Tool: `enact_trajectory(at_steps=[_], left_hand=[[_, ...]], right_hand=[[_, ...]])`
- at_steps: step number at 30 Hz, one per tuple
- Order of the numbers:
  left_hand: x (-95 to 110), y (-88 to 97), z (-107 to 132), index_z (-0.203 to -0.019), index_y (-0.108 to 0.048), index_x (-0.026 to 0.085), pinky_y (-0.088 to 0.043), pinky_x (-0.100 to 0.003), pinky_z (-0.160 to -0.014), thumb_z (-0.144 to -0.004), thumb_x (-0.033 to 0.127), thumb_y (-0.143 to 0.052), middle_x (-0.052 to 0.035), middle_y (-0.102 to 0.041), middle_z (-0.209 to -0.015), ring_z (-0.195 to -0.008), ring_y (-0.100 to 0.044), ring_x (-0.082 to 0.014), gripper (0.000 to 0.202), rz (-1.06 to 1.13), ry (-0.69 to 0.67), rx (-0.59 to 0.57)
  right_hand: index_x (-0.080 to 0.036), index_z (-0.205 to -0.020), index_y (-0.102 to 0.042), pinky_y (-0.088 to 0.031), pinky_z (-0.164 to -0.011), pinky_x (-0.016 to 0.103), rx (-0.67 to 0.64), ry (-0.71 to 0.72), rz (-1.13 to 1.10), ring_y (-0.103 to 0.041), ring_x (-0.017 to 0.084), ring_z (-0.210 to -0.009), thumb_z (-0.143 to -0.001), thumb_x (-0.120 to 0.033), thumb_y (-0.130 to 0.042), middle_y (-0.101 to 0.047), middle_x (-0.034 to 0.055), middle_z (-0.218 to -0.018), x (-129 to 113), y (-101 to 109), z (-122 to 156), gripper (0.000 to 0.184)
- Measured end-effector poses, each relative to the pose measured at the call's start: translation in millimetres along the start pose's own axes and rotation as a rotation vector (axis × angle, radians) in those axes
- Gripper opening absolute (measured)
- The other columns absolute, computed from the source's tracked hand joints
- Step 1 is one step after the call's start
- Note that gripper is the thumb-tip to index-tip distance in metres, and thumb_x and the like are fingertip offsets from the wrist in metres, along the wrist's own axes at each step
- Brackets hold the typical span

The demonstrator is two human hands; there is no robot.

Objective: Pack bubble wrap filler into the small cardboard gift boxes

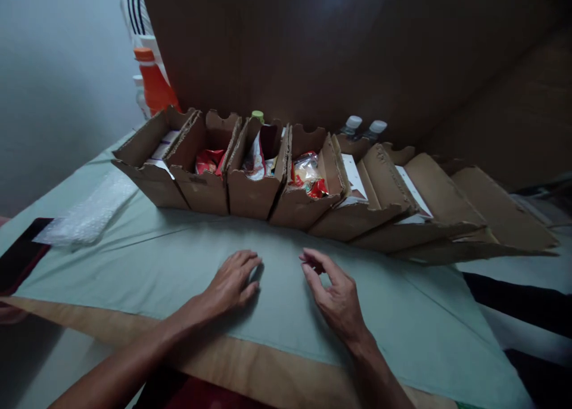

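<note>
My left hand [235, 281] rests on the pale green cloth [277, 313], palm down, fingers loosely extended and holding nothing. To its right, my right hand [333, 290] is held over the cloth on its side, with a gap between thumb and curled fingers and nothing in it. Beyond both hands stands a row of several open cardboard bins [205, 194]. Inside one lies a red packet [209, 161]; another holds a clear-and-red packet [308, 173]. A white patterned packet [256, 158] and white boxes [354, 176] show in others. The bins at the right lean over.
Bubble wrap [89, 212] lies at the left, partly over a dark flat item [24, 254]. Behind the bins stand an orange bottle [154, 84], white-capped bottles [353, 124] and a large cardboard panel [286, 51]. The wooden table edge [268, 361] runs in front.
</note>
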State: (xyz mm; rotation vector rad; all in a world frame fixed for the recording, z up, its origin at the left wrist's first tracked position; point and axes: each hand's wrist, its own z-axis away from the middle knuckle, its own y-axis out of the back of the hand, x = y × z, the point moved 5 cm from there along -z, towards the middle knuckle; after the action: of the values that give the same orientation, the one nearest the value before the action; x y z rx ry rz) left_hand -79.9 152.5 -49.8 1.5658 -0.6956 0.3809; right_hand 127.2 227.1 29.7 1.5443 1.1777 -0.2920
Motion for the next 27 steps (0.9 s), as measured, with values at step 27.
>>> enact_trajectory(at_steps=[27], left_hand=[[-13.2, 74.0, 113.7, -0.141, -0.052, 0.027, -0.056, -0.046, -0.102, -0.091, 0.029, -0.061, -0.0113, -0.057, -0.142, -0.123, -0.062, -0.0279, 0.051, 0.347, 0.337, 0.661]], right_hand=[[-0.03, -0.106, -0.077, -0.06, -0.067, 0.03, -0.158, 0.125, 0.243, -0.076, 0.02, -0.073, -0.093, -0.033, -0.057, -0.081, 0.0029, -0.092, -80.0, 57.4, 68.2, 0.024]])
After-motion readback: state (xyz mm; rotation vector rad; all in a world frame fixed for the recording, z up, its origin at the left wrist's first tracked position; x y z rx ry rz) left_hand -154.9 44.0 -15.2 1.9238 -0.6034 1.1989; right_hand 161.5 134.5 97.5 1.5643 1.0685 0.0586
